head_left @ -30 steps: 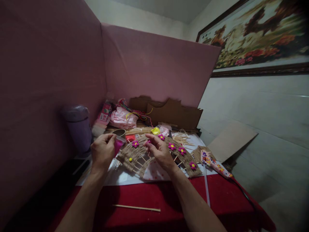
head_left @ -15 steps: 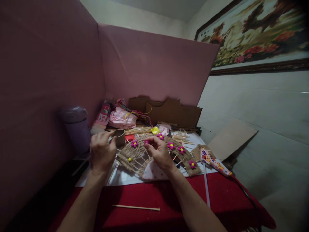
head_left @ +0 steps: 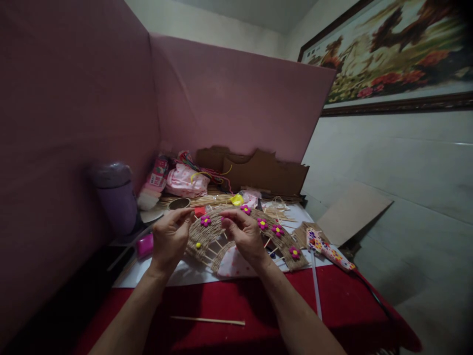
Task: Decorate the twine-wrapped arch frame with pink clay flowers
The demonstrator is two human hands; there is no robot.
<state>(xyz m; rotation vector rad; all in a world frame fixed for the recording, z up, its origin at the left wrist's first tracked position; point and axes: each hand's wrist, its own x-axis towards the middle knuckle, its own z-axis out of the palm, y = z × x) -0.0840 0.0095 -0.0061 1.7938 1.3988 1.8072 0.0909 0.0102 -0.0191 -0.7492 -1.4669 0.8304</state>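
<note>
A fan-shaped piece wound with brown twine [head_left: 291,249] over thin sticks lies on the table. Several magenta flowers [head_left: 277,230] with yellow centres sit along its arc, and a lone yellow ball [head_left: 198,245] rests at its left end. My left hand [head_left: 170,241] is closed in a pinch above the fan's left side; what lies between the fingertips is too small to make out. My right hand [head_left: 244,235] hovers over the middle of the arc, thumb and forefinger closed on a small magenta clay piece [head_left: 223,220], mostly hidden. Left of my left hand lies a magenta clay lump [head_left: 145,245].
A purple tumbler [head_left: 117,202] stands at the left. A flower-decorated glue gun [head_left: 328,249] with a clear glue stick lies at the right. Behind are a cardboard ring [head_left: 179,203], bundled sticks and cut cardboard [head_left: 264,170]. One stick [head_left: 207,321] lies on the red cloth [head_left: 229,340].
My left hand has moved right, toward my right hand, uncovering the magenta clay lump. My right hand has stayed almost in place.
</note>
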